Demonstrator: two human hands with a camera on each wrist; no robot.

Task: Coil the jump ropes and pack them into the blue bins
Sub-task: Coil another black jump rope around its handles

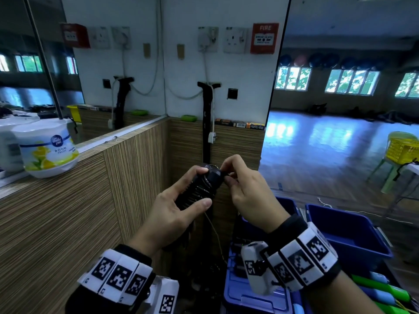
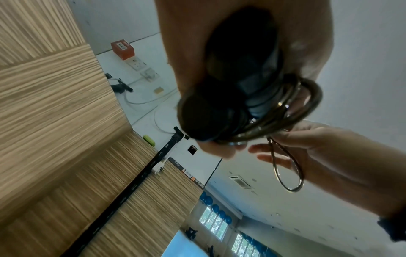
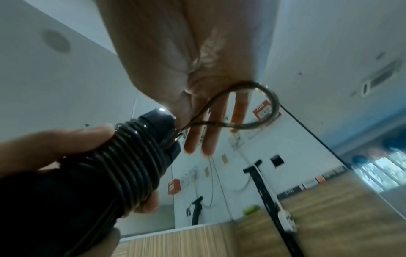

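The left hand (image 1: 174, 214) grips the black jump-rope handles (image 1: 199, 189) wound with thin dark cord, their long axis pointing up and away, while the right hand (image 1: 247, 189) apparently pinches the cord's last loop (image 3: 261, 107) at the far tip, above the blue plastic bins (image 1: 349, 232).

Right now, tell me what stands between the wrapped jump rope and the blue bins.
Nothing visible does. The left hand holds the jump rope in the air, the right hand pinches its last loop, and the open blue bin sits below to the right, its top uncovered.
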